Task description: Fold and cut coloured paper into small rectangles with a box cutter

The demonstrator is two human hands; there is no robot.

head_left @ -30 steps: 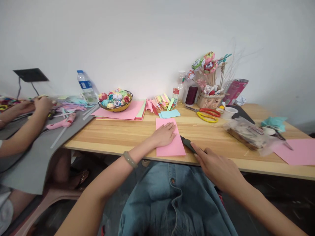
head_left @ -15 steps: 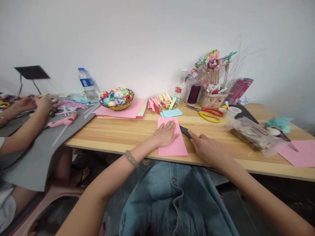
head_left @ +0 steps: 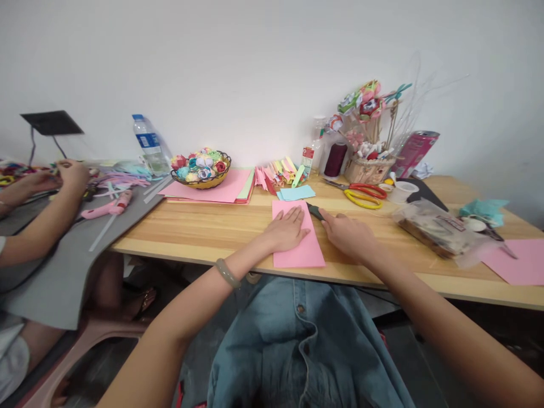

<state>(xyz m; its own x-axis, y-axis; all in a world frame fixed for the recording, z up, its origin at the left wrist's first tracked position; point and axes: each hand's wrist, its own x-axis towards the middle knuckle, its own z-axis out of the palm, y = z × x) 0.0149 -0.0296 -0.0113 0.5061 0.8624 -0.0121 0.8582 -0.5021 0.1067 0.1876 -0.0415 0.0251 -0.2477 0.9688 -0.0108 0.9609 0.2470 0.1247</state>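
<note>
My left hand [head_left: 289,229] lies flat on a folded-looking sheet of pink paper [head_left: 304,256], fingers stretched toward its far edge. In my right hand [head_left: 345,233] is a dark-handled knife [head_left: 315,212], gripped with the forefinger along the handle. The knife's tip end is at the paper's right edge, near the far corner; its blade is mostly hidden. Just beyond the sheet lie light blue paper slips [head_left: 296,192].
Scissors [head_left: 363,195] and a plastic pouch [head_left: 442,229] lie to the right. A basket of paper flowers [head_left: 202,173] rests on coloured sheets behind. At the left, another person's hands [head_left: 70,175] work near a pink glue gun [head_left: 108,207]. The table's front edge [head_left: 212,260] is close.
My right hand and the knife have slid away from me along the paper's right edge, toward the far corner. My left hand stays pressed on the sheet.
</note>
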